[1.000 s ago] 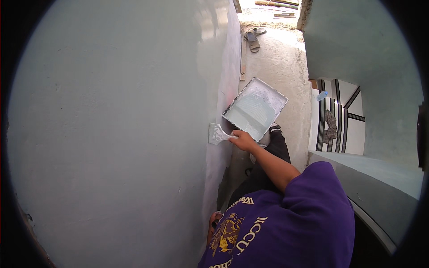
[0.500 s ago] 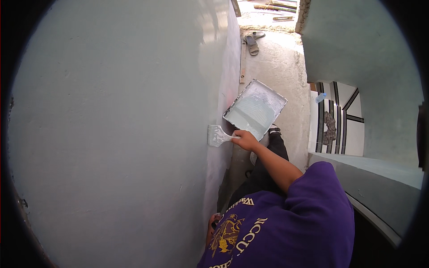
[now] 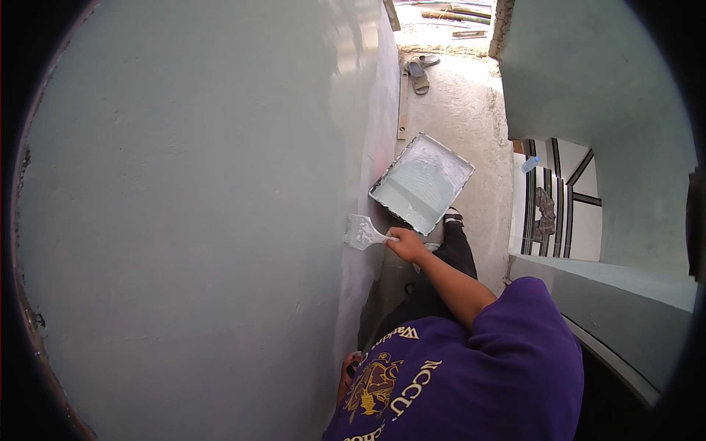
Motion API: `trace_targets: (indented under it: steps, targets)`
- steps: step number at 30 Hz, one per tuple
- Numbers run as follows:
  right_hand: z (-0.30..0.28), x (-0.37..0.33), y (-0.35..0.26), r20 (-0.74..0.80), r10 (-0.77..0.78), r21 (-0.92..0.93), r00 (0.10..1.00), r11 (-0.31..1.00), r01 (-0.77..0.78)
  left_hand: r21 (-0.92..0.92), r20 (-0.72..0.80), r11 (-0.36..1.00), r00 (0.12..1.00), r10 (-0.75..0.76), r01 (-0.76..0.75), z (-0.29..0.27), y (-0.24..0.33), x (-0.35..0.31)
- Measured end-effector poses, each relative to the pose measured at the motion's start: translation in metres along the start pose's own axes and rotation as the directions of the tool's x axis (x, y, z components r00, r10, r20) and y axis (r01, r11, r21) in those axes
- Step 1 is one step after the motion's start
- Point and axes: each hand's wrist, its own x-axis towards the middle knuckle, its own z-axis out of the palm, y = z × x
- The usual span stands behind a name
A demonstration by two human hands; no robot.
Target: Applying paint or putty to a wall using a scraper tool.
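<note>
One wide paintbrush [image 3: 362, 232] sat just left of the picture's centre, its bristles flat against the pale blue wall [image 3: 198, 220] low down, and our right hand [image 3: 406, 244] had its fingers closed around the handle. Our left hand [image 3: 348, 367] showed only at the purple shirt's edge, toward six o'clock; we could not tell whether its fingers were open or closed. We judged that a loaded brush worked this low could drip onto the concrete floor [image 3: 463, 117], or onto our dark trousers [image 3: 441, 272]. At one o'clock from the brush, close by, lay the paint tray [image 3: 421, 182], near our shoe; a careless step could have tipped it. Sandals [image 3: 419, 73] lay well apart, at twelve o'clock. The passage was narrow, leaving little room to shift.
</note>
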Motion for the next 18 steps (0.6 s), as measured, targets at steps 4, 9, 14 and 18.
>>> trace_targets:
  steps: [4,9,14,18]
  targets:
    - [0.012,0.008,0.012,-0.118,0.108,-0.159,0.987,0.979,-0.126,0.015,0.026,1.0,1.0,0.009,-0.009,0.001,0.005,0.01]
    - [0.026,0.025,-0.007,-0.071,0.085,-0.239,0.994,0.966,-0.1,0.024,0.033,1.0,0.999,0.004,-0.005,-0.006,0.0,0.016]
    - [-0.011,0.008,0.003,0.031,-0.009,-0.005,0.999,1.0,0.009,0.179,-0.056,0.983,0.998,-0.036,0.045,0.011,0.019,0.013]
    - [0.003,0.012,0.015,-0.049,0.027,-0.078,0.998,0.996,-0.031,0.025,0.13,0.998,0.99,-0.053,0.05,-0.017,-0.034,0.029]
